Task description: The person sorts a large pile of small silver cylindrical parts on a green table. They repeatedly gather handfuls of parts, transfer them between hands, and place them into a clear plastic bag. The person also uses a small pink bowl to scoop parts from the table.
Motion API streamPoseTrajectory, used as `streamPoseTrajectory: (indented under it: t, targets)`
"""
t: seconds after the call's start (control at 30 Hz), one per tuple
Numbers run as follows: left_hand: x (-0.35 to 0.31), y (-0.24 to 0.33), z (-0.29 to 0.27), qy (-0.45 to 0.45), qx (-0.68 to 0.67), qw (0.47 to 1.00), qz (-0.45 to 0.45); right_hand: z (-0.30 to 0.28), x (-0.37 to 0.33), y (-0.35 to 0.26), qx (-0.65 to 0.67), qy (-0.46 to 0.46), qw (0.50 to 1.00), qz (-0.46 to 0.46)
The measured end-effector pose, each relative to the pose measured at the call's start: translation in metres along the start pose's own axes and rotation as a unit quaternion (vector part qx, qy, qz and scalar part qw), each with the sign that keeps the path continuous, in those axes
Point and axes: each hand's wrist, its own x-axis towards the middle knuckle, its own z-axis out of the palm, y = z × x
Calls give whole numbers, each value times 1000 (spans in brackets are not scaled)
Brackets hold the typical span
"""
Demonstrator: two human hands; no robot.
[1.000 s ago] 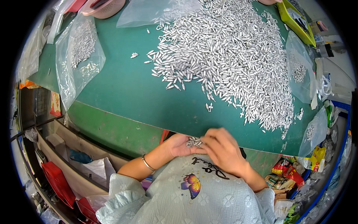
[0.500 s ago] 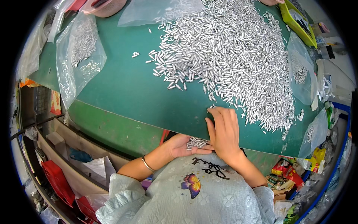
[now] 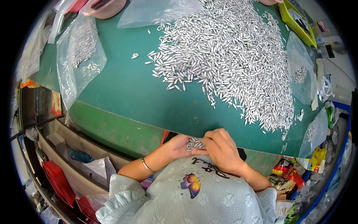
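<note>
My left hand [image 3: 179, 147] is palm up just off the table's near edge, with a small heap of silver bullet-shaped metal parts [image 3: 194, 145] lying in it. Over its fingertips sits my right hand [image 3: 220, 146], knuckles up and fingers curled in toward the parts. What those fingers hold, if anything, is hidden beneath them. Beyond both hands a large pile of the same silver parts [image 3: 231, 56] spreads across the green table [image 3: 123, 86]. A few strays [image 3: 135, 56] lie left of the pile.
Clear plastic bags of parts stand at the left [image 3: 81, 56] and right [image 3: 298, 71]. A pink basket [image 3: 106, 9] is at the back left, a yellow-green tray [image 3: 296, 22] at the back right. Below the left edge are shelves with a red crate [image 3: 57, 183].
My right hand has drawn back from the pile's near edge to my left palm, and its fingers have curled down over the parts there. My left hand stays in place.
</note>
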Motion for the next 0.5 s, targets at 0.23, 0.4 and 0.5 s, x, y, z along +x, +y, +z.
streamPoseTrajectory:
  t: [0.23, 0.4, 0.5]
  targets:
    - [6, 2, -1, -60, 75, 995, -10, -20, 23, 36, -233, 206, 943, 122]
    - [3, 1, 6, -25, 108, 994, -2, -19, 20, 40, -246, 164, 945, 137]
    - [4, 0, 7, -17, 104, 994, -9, -16, 8, 26, -190, 126, 966, 120]
